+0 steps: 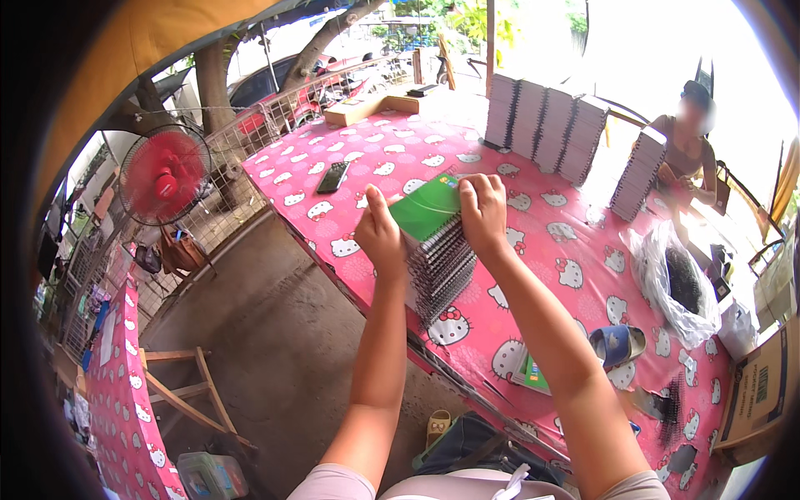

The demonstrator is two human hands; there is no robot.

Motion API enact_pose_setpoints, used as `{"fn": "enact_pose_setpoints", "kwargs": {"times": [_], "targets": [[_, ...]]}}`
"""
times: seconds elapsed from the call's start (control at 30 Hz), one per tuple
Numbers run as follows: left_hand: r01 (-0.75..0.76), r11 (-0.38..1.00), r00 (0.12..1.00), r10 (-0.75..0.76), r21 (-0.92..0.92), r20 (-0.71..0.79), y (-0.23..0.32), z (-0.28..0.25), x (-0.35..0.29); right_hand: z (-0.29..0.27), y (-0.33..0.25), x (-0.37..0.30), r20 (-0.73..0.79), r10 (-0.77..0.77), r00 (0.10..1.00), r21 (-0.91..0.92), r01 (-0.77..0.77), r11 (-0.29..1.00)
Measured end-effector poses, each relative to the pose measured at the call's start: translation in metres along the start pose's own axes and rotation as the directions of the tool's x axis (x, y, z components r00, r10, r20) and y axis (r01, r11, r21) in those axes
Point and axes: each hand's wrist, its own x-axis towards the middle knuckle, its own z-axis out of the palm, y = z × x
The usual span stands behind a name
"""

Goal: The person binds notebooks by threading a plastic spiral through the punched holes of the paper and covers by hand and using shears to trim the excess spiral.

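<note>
Between my two hands stands a stack of spiral notebooks (425,208) with a green cover on top and black coils facing me and to the right. My left hand (380,233) presses against the stack's left side, thumb pointing up. On the other side, my right hand (482,208) has its fingers bent over the top right corner by the coils. The stack rests on a table (375,146) with a pink cartoon-cat cover. Partly behind my right forearm lie more green-covered notebooks (531,372).
Tall stacks of coil-bound notebooks (546,125) stand at the far right, with another stack (639,175) beside a seated person (692,150). A phone (333,177), a blue slipper (617,345), a plastic bag (679,283) and loose black coils (672,408) lie on the table. A red fan (166,176) stands left.
</note>
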Motion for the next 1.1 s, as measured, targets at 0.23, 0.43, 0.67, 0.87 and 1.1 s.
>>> {"fn": "enact_pose_setpoints", "kwargs": {"times": [0.23, 0.43, 0.67, 0.87, 1.1], "targets": [[-0.085, 0.958, 0.996, 0.089, -0.273, 0.003, 0.025, -0.100, -0.039, -0.208, 0.014, -0.116, 0.213, 0.250, 0.945, -0.277, -0.187, 0.943], [0.075, 0.879, 0.774, 0.246, -0.471, 0.583, 0.060, -0.080, -0.152, -0.268, 0.043, -0.239, 0.159, 0.823, 0.545, -0.054, -0.828, 0.558], [0.027, 0.988, 0.655, 0.098, -0.153, 0.749, 0.041, -0.016, -0.228, -0.283, -0.007, -0.209, -0.002, 0.580, 0.814, 0.220, -0.566, 0.795], [-0.228, 0.970, 0.599, 0.212, -0.089, 0.772, 0.018, -0.002, -0.255, -0.235, 0.012, -0.233, 0.072, 0.507, 0.859, 0.305, -0.503, 0.808], [-0.213, 0.973, 0.554, 0.197, -0.091, 0.809, 0.041, -0.001, -0.243, -0.229, 0.010, -0.235, 0.047, 0.599, 0.800, 0.239, -0.591, 0.770]]}}
